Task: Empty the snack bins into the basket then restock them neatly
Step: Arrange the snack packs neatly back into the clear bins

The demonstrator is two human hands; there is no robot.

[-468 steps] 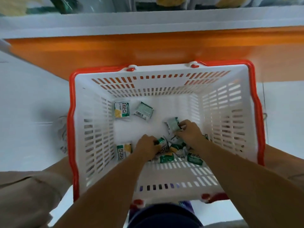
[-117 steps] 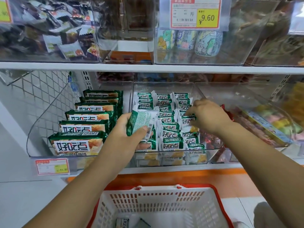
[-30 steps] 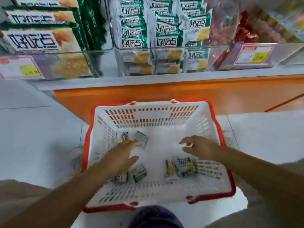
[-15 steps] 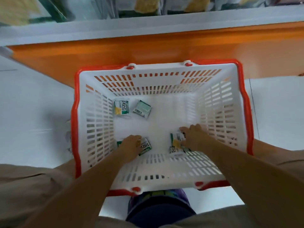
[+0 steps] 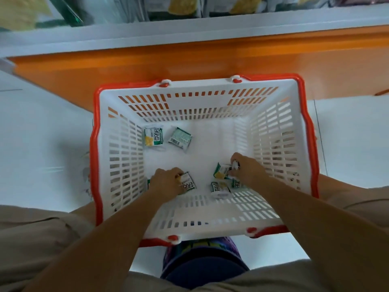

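Two hands work low in the basket (image 5: 93,144), left hand (image 5: 167,182) fingers curled on a snack packet (image 5: 188,183), right hand (image 5: 246,171) pinching another (image 5: 223,171); likely restocking, which next calls for lifting both up to the bins.

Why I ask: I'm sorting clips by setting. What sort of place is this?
Probably a shop aisle, likely a snack or grocery store. A red-rimmed white shopping basket sits on the pale floor with small wrapped snack packets in it, before an orange-based display shelf carrying blurred packaged goods.
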